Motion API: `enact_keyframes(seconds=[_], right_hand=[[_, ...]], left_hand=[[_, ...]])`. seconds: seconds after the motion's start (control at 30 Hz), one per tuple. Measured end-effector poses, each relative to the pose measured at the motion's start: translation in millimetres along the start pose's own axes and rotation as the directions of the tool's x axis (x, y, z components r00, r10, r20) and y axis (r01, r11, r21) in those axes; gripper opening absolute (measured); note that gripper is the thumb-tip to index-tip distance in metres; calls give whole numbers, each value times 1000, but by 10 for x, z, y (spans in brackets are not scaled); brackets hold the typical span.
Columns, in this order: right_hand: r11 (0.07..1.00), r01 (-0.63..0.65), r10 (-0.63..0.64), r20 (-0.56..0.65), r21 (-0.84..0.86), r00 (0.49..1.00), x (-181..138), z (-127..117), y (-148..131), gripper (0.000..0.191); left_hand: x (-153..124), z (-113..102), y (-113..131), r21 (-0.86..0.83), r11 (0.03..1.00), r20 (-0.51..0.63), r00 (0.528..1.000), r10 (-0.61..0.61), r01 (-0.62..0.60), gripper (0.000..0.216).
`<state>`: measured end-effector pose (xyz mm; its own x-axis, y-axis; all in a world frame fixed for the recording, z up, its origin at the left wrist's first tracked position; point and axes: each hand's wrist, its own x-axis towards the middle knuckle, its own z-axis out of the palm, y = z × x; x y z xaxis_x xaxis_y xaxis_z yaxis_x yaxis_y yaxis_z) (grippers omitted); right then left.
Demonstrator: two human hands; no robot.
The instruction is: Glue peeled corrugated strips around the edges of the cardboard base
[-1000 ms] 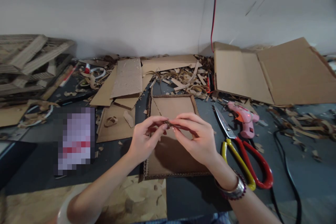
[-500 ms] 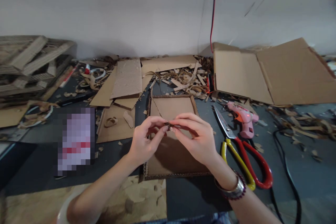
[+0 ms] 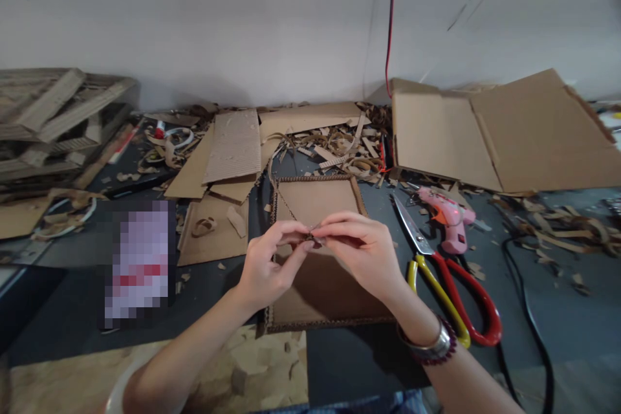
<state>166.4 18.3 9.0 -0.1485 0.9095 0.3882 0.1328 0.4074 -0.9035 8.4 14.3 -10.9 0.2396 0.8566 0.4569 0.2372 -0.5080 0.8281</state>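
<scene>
My left hand (image 3: pixel 269 259) and my right hand (image 3: pixel 359 252) meet above a square cardboard panel (image 3: pixel 315 204) edged with a brown twisted border. Fingertips of both hands pinch a thin twisted brown cord (image 3: pixel 309 238) from either side. A length of this cord runs up and left to the panel's top left corner. The hands hide the panel's middle. To the right of my right hand lie large scissors (image 3: pixel 412 229) with red and yellow handles, and beyond them a pink glue gun (image 3: pixel 449 220).
A flattened cardboard box (image 3: pixel 504 136) stands at the back right. Cardboard sheets (image 3: pixel 233 145) and scrap strips cover the back of the dark table. A stack of corrugated strips (image 3: pixel 53 116) sits far left, a pixelated object (image 3: pixel 138 265) nearby. A black cable (image 3: pixel 526 310) runs along the right.
Both hands stay pinched on the cord, with only small finger shifts. The whole view drifts slightly, so the table items sit a little further left.
</scene>
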Motion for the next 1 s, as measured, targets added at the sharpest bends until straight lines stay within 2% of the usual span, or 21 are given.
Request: enact_keyframes(seconds=[0.27, 0.33, 0.43, 0.5, 0.67, 1.0], right_hand=[[971, 174, -180, -23, -166, 983, -33, 27, 28, 22], [986, 129, -133, -27, -105, 991, -44, 40, 38, 23], [995, 29, -29, -8, 91, 1000, -50, 53, 54, 28], [989, 8, -10, 14, 145, 1000, -41, 49, 65, 32], [999, 11, -14, 76, 40, 997, 11, 14, 82, 15], [999, 17, -20, 88, 33, 996, 7, -7, 73, 13]], left_hand=[[-15, 12, -3, -71, 996, -26, 998, -53, 51, 18], [-14, 12, -4, -92, 994, -16, 998, -59, 57, 19], [-15, 9, 1, -105, 993, -10, 998, -61, 60, 21], [-18, 5, 5, -92, 994, -22, 998, -55, 52, 21], [-23, -8, 16, -112, 992, -6, 999, -54, 53, 21], [-49, -6, -8, -160, 986, 53, 998, -29, 38, 25]])
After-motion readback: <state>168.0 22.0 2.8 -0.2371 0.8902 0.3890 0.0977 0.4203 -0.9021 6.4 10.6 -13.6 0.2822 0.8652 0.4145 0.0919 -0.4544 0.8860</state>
